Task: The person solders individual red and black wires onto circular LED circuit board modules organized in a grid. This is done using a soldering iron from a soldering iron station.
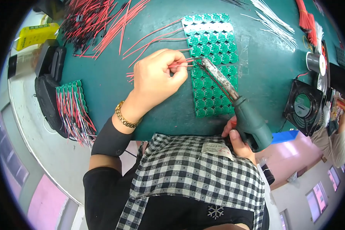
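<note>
My left hand (155,76) is closed around several thin red wires (175,65), pinched between thumb and fingers at the left edge of a panel of round green circuit boards (214,82). My right hand (239,142) grips the dark green handle of a soldering iron (253,119), which slants up and left. Its dark tip meets or nearly meets the wire ends by the panel; whether they touch, I cannot tell. Farther up the same edge, several red wires (157,33) stick out leftward, their ends at the boards.
A heap of red wires with black ends (84,23) lies at far left. Another board panel with red and white wires (74,111) sits by the left edge. White wires (272,23), a solder spool (315,63) and a black fan (303,105) are to the right.
</note>
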{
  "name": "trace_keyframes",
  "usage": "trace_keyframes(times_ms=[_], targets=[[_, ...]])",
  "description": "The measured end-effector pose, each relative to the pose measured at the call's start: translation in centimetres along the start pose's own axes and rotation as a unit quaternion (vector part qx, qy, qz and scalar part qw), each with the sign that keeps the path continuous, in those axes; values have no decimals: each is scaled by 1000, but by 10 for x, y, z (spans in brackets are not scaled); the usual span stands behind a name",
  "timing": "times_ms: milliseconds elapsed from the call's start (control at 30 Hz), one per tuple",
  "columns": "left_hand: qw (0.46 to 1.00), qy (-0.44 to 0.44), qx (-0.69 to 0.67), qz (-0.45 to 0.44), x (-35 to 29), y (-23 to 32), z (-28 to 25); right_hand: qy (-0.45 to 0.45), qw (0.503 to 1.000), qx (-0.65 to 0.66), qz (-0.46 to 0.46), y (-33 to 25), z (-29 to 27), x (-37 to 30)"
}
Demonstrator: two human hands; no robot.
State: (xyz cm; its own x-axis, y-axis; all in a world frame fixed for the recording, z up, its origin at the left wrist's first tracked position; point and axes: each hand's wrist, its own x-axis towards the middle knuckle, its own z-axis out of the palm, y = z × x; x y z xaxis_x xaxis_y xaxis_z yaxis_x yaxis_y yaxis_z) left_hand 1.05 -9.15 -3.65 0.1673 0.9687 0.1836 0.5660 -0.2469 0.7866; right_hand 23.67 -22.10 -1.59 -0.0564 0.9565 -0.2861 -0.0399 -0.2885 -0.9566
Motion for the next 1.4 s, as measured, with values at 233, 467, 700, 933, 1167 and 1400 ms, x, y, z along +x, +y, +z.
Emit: trace_keyframes(times_ms=[233,467,700,933,1167,1400], targets=[[1000,23,6,15,4,-5,3,-5,999,-34,-15,3,-2,5],[1000,21,2,4,2,-6,8,-1,999,-30,-9,0,0,3],[1000,4,24,-2,3,-8,6,44,999,29,-12,1,6,3],[1000,9,21,-3,0,-14,6,70,996,44,-17,6,7,2],[999,6,31,-8,0,-15,4,60,997,36,-34,10,4,3],[1000,3,19,-8,-1,-15,1,48,996,69,-9,11,7,-1]])
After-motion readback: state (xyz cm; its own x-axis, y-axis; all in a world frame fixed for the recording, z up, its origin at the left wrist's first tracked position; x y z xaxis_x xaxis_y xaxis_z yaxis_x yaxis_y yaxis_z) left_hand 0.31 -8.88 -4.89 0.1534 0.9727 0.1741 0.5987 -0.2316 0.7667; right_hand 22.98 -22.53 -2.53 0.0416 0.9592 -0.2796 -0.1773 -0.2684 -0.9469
